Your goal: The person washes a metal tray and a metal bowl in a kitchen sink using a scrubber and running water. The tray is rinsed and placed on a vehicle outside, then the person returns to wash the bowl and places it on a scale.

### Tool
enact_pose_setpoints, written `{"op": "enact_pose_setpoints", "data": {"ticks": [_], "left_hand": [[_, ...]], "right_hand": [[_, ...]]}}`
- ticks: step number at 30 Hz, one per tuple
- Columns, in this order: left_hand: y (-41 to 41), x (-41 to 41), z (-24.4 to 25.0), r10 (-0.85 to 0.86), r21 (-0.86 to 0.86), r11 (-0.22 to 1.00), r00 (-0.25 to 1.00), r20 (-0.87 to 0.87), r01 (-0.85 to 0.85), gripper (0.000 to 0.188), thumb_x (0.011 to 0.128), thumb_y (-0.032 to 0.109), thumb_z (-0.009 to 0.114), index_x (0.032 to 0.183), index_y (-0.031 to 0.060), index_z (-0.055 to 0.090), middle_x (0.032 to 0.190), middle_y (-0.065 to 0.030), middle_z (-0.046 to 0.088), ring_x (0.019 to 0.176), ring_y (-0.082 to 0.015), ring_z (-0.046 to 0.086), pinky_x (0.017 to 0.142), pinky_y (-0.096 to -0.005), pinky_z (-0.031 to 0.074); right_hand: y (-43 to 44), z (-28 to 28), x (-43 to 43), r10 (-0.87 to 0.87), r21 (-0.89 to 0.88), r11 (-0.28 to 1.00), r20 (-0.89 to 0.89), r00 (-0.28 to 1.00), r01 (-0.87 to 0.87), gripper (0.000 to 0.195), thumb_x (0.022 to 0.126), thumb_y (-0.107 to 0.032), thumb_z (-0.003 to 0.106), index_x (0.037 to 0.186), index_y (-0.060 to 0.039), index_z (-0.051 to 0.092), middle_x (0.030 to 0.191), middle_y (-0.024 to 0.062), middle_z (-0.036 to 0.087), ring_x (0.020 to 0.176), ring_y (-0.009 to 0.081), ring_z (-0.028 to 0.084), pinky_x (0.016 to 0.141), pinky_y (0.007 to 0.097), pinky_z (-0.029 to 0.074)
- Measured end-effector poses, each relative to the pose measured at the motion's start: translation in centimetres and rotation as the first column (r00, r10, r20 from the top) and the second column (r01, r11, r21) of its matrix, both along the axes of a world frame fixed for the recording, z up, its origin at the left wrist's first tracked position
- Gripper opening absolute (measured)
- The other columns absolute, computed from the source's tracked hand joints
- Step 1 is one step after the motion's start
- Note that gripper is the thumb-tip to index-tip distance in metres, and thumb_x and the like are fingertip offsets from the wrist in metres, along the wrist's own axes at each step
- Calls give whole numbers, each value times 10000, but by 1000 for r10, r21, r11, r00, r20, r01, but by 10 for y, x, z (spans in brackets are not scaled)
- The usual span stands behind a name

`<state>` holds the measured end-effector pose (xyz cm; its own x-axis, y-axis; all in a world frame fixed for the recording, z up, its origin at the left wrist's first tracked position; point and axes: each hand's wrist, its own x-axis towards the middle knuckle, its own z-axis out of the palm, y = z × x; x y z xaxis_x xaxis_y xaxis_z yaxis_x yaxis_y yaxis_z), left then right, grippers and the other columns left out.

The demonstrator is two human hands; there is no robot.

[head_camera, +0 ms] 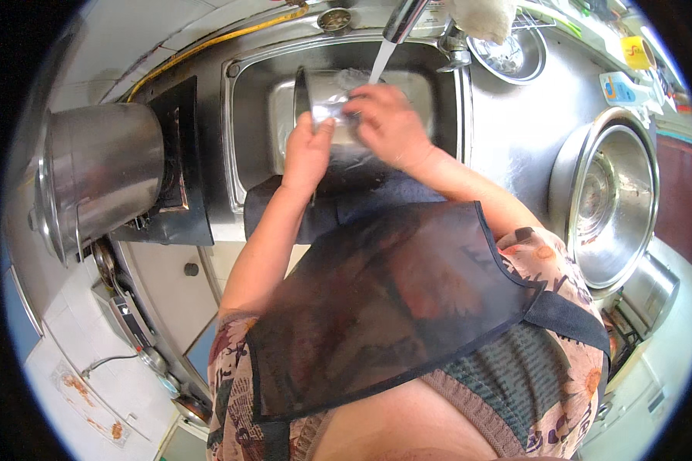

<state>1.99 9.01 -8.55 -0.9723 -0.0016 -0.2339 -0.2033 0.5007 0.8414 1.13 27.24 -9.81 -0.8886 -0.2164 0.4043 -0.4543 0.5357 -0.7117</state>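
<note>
My left hand (308,151) grips the rim of a shiny metal bowl (326,86), its thumb pressed on the wall. The bowl is tipped on its side over a stainless steel sink (445,109). Against the bowl's wall lies my right hand (391,124), blurred, with its fingers curled. A small dark patch shows under those fingers; I cannot tell whether it is something held. From the metal faucet spout (405,20) a stream of water (382,60) falls just behind my right hand, near the bowl.
Left of the sink, a large lidded steel pot (104,173) stands on a black stove (190,167). Large metal basins (565,173) stand at the right. A metal bowl (533,66) and a white spray bottle (623,87) sit on the right counter. A yellow hose (219,41) runs behind.
</note>
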Motion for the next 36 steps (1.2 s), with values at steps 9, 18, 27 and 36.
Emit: {"op": "enact_pose_setpoints", "data": {"ticks": [9,18,27,36], "left_hand": [[46,20,29,-717,-503,602,697,-1,619,220,893,268,547,882,53,503,703,-176,624,679,-397,613,600,-501,473],[25,29,41,-840,-465,512,535,-94,722,224,845,271,619,833,66,531,804,-119,628,783,-329,611,657,-430,485],[-84,50,41,310,55,929,850,426,-366,418,819,319,696,1031,-16,564,928,-133,621,807,-194,634,721,-296,529],[-58,56,52,373,356,854,923,92,-381,143,738,-19,565,754,80,463,683,35,464,555,-43,397,482,-203,336]], "right_hand": [[90,-18,-44,12,-121,874,973,229,470,868,754,-826,412,1204,-109,602,982,22,628,880,135,535,768,315,393],[98,-45,-34,-150,123,987,940,305,108,378,679,-154,624,1036,-32,617,866,79,637,785,205,621,637,397,545],[90,-56,0,-30,-128,954,860,509,272,501,703,-60,584,1200,0,572,946,123,658,795,183,617,707,291,484],[93,-45,-12,-99,-71,978,666,739,194,366,810,-240,673,1113,-35,646,934,98,684,806,196,637,750,312,491]]}}
